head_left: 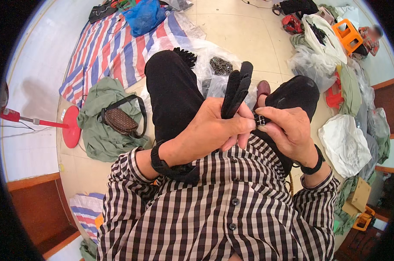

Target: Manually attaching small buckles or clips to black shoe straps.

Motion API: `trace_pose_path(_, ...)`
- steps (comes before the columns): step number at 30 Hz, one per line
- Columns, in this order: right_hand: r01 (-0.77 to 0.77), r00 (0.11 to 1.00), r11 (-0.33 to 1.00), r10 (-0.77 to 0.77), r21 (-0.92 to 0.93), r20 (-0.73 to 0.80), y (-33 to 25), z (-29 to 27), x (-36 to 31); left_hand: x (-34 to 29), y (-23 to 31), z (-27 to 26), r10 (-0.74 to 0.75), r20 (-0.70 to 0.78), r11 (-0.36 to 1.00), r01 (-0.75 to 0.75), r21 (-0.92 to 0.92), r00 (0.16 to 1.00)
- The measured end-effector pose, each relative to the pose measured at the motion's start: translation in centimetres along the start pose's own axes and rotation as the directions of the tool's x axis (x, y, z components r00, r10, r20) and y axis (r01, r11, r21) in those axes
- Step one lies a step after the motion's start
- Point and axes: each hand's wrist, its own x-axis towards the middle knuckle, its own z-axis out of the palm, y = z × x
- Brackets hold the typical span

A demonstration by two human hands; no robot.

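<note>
My left hand (207, 130) is closed around several folded black straps (237, 89), whose looped ends stand up above the fingers. Its thumb and fingertips meet the end of a strap beside a small metal buckle (260, 120). From the other side, my right hand (290, 130) pinches that buckle between thumb and forefinger. Both hands are in front of my belly, above the gap between my knees. Beyond them, a clear plastic sheet (205, 48) carries a heap of small dark metal pieces (221, 66) and a bundle of black straps (186, 57).
At left, a brown checked pouch (120, 120) lies on green cloth (92, 130), near a red round stand base (71, 126). A striped sheet (114, 48) with a blue bag (144, 17) spreads at far left. White sacks (345, 139) and an orange stool (347, 36) are at right.
</note>
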Motion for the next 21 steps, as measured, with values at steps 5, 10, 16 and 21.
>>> trace_pose_path(5,0.013,1.0,1.0,-0.013,-0.014,-0.009,-0.1,-0.1,0.0,0.2,-0.1,-0.1,-0.011,0.017,0.998,0.012,-0.055,1.0)
trace_pose_path(10,0.02,1.0,0.994,-0.02,-0.106,0.004,-0.2,0.0,-0.4,0.2,0.2,0.4,-0.013,-0.039,0.999,0.015,0.047,0.999)
trace_pose_path(16,0.044,0.999,0.993,-0.046,-0.107,-0.016,-0.4,0.0,-0.3,0.2,0.4,0.8,-0.01,-0.074,0.998,0.015,0.065,0.997)
trace_pose_path(21,0.001,1.0,1.0,-0.001,-0.028,0.027,-0.5,0.2,-0.3,0.5,-0.5,0.6,0.051,-0.079,0.995,-0.044,0.084,0.996)
